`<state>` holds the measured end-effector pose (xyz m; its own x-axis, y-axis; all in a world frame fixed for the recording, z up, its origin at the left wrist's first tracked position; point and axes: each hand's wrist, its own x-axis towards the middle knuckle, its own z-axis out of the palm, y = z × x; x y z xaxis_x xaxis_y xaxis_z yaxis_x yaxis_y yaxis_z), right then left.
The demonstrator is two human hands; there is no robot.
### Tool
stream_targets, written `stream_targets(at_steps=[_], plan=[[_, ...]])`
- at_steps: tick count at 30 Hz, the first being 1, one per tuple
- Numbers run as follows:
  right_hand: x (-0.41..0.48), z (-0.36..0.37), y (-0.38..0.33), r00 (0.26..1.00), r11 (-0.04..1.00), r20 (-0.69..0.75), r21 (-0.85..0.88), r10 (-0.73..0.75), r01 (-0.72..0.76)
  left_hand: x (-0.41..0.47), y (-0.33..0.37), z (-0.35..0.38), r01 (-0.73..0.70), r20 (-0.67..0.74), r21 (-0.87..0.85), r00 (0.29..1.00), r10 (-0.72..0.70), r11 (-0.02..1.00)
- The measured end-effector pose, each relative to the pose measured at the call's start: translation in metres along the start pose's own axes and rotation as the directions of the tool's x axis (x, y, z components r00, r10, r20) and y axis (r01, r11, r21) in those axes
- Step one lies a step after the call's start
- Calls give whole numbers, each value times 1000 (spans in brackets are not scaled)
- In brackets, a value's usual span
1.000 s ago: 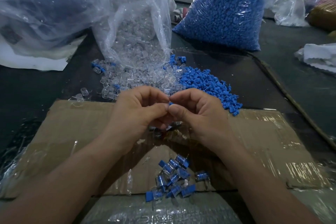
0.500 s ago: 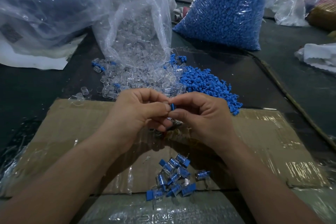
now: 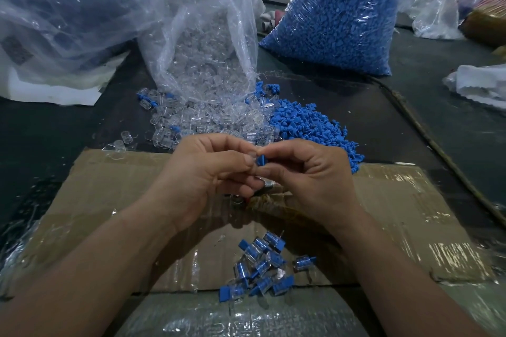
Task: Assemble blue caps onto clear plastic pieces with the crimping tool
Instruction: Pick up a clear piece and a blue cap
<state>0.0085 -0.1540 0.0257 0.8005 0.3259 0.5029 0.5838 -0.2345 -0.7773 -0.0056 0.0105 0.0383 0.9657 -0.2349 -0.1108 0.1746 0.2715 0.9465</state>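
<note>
My left hand (image 3: pixel 202 172) and my right hand (image 3: pixel 309 175) meet fingertip to fingertip above the cardboard sheet (image 3: pixel 109 200). Between them sits a small blue cap (image 3: pixel 260 159), pinched by my right thumb and forefinger. My left fingers are curled against it; any clear piece in them is hidden. A bit of metal tool (image 3: pixel 267 185) shows just under the fingers. Loose clear pieces (image 3: pixel 208 120) and loose blue caps (image 3: pixel 309 123) lie beyond the hands. Several finished capped pieces (image 3: pixel 260 268) lie near me on the cardboard.
An open bag of clear pieces (image 3: pixel 202 44) and a full bag of blue caps (image 3: pixel 339 13) stand at the back. A large plastic bag (image 3: pixel 63 13) sits far left. White cloth (image 3: pixel 479 85) lies at the right on the dark table (image 3: pixel 410 123).
The blue cap has come more into sight between the fingertips as my hands turned slightly. The hands stay together in the same place.
</note>
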Motion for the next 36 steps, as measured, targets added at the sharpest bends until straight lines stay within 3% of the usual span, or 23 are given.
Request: stream_targets(at_steps=[17, 28, 30, 33, 36], plan=[[1, 0, -1, 1000, 1000, -23, -23, -17, 17, -1, 1, 0, 6, 15, 19, 1000, -6, 1000], [0, 0, -2, 998, 1000, 60, 8, 6, -6, 1, -1, 0, 37, -20, 60, 999, -36, 998], [1, -2, -3, 993, 999, 106, -11, 48, -47, 1, -2, 1, 35, -37, 48, 999, -33, 998], [3, -12, -2, 953, 967, 166, -70, 253, -245, 1, -2, 1, 28, -82, 24, 996, -26, 999], [6, -33, 1, 908, 904, 173, -275, 382, -328, 3, -1, 1, 5, -138, -19, 990, -8, 1000]])
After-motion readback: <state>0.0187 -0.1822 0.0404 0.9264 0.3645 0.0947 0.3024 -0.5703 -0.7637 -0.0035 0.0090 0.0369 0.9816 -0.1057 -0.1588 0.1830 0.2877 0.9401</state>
